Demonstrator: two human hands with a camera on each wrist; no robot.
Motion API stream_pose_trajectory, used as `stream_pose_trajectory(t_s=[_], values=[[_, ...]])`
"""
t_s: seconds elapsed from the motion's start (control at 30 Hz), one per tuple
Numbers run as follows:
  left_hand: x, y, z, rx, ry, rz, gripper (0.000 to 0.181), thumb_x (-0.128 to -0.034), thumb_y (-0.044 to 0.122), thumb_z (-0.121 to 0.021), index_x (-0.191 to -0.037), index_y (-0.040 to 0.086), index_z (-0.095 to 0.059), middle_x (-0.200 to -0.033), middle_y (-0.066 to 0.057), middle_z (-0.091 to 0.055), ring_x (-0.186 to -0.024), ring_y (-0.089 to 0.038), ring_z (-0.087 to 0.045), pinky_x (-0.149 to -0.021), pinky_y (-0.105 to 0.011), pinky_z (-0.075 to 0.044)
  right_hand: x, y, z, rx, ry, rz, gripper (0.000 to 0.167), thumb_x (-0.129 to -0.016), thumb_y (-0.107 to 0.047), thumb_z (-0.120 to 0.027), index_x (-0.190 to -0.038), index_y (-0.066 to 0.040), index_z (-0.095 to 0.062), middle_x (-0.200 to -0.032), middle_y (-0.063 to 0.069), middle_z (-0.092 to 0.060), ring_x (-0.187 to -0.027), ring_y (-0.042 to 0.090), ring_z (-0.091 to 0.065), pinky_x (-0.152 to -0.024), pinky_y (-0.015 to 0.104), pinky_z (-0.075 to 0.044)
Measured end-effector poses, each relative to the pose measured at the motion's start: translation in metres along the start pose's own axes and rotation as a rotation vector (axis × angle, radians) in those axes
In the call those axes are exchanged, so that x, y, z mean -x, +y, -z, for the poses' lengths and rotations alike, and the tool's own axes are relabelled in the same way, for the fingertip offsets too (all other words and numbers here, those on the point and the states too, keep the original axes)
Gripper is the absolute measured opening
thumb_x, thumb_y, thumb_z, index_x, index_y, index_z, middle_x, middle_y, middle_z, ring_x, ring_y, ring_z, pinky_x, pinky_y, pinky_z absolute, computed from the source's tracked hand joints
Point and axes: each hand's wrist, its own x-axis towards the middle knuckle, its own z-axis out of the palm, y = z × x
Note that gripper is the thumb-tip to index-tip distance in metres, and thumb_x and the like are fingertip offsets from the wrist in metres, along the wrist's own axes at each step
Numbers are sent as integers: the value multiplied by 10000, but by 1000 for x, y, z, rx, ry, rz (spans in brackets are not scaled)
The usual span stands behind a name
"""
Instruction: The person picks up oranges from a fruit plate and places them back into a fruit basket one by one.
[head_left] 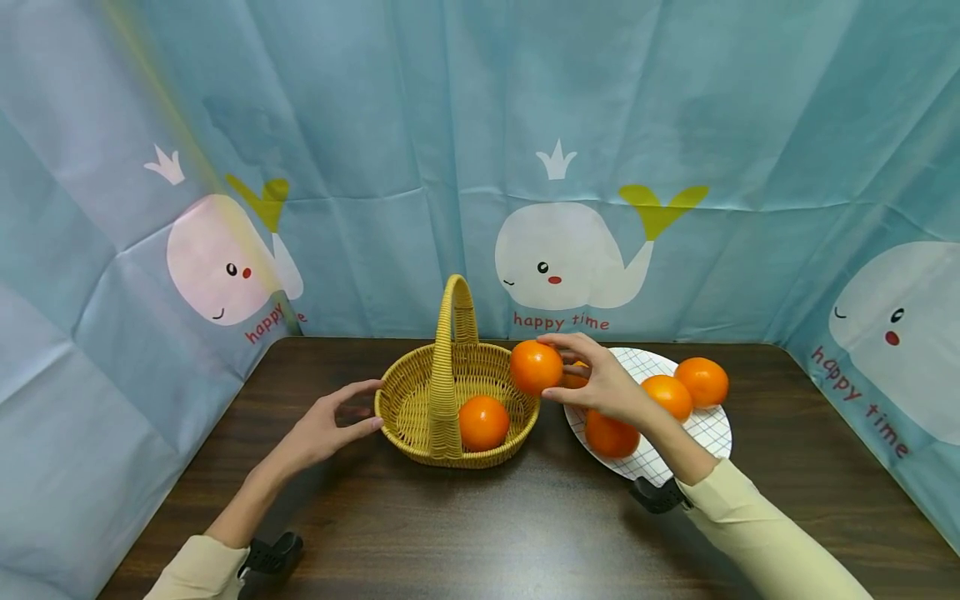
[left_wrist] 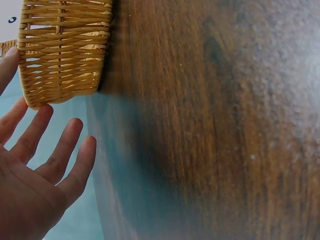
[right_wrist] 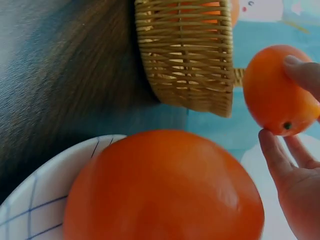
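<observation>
A yellow wicker basket [head_left: 405, 408] with a tall arched handle [head_left: 444, 375] stands near the back of the table, an orange [head_left: 483, 422] inside it on the right. My left hand [head_left: 322, 429] is at the basket's left end, fingertips touching the rim and fingers loosely spread in the left wrist view. My right hand [head_left: 603, 385] pinches another orange [head_left: 536, 367] between thumb and fingertips, raised above the basket's right rim. In the right wrist view, the held orange [right_wrist: 277, 92] shows a small dark green stem spot and hangs apart from the basket wall [right_wrist: 185, 60].
Right of the basket lies a white plate [head_left: 708, 433] with a blue grid pattern. Several oranges are on it, including a front one [head_left: 612, 435] and a far right one [head_left: 702, 382]; one is partly behind my right hand. A whale-print curtain [head_left: 360, 233] surrounds the brown table [head_left: 450, 533].
</observation>
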Motion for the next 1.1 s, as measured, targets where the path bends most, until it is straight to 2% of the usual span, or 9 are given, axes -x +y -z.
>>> stream_pose_trajectory(t_s=[0.3, 0.47, 0.7, 0.8, 0.93, 1.03, 1.1], values=[[-1, -1, 0, -15, 3, 8, 573, -955, 163, -744, -1452, -4, -511, -1432, -234, -523, -1114, -432, -634, -917, -590, -507, -20, 4, -13, 5, -28, 24, 687, -806, -66, -877, -1422, -112, -577, -1340, 95, -521, -1215, 288, -585, -970, 398, -512], [-2, 0, 1, 12, -8, 10, 567, -960, 154, -735, -1456, 0, -506, -1436, -239, -514, -1130, -458, -619, -925, -590, -502, -26, 3, -19, 3, -42, 8, 694, -802, -57, -879, -1424, -114, -576, -1364, 78, -517, -1233, 281, -575, -974, 382, -510], [-1, 1, 1, 34, -13, 15, 571, -958, 121, -731, -1463, -4, -495, -1441, -243, -507, -1130, -449, -621, -925, -588, -502, -30, 8, -27, 57, -69, 39, 708, -783, -40, -887, -1418, -56, -574, -1337, 133, -524, -1223, 335, -576, -960, 461, -517], [-1, 0, 0, 25, -13, 24, 577, -959, 139, -734, -1465, -1, -494, -1442, -240, -507, -1122, -429, -630, -921, -594, -502, -28, -4, -30, 77, -74, 32, 679, -782, 18, -869, -1394, 1, -577, -1335, 191, -520, -1217, 380, -570, -962, 507, -508], [-1, 0, 0, 10, -9, 30, 579, -958, 167, -740, -1462, 6, -502, -1439, -233, -514, -1111, -412, -640, -925, -602, -497, -28, -6, -33, 45, -60, 32, 603, -773, 138, -821, -1326, 94, -585, -1293, 299, -513, -1193, 483, -557, -958, 594, -481], [0, 0, 0, 7, -8, 23, 577, -959, 164, -738, -1459, 0, -502, -1435, -239, -515, -1107, -417, -641, -919, -602, -500, -30, 8, -31, 0, -39, 39, 545, -777, 150, -812, -1283, 73, -623, -1264, 306, -527, -1166, 499, -569, -956, 589, -484], [0, 0, 0, 8, -9, 19, 578, -961, 159, -736, -1461, -5, -498, -1437, -245, -511, -1108, -425, -639, -914, -600, -504, -29, 8, -28, -15, -26, 31, 496, -793, 134, -808, -1253, 32, -652, -1242, 284, -549, -1141, 482, -589, -950, 560, -499]])
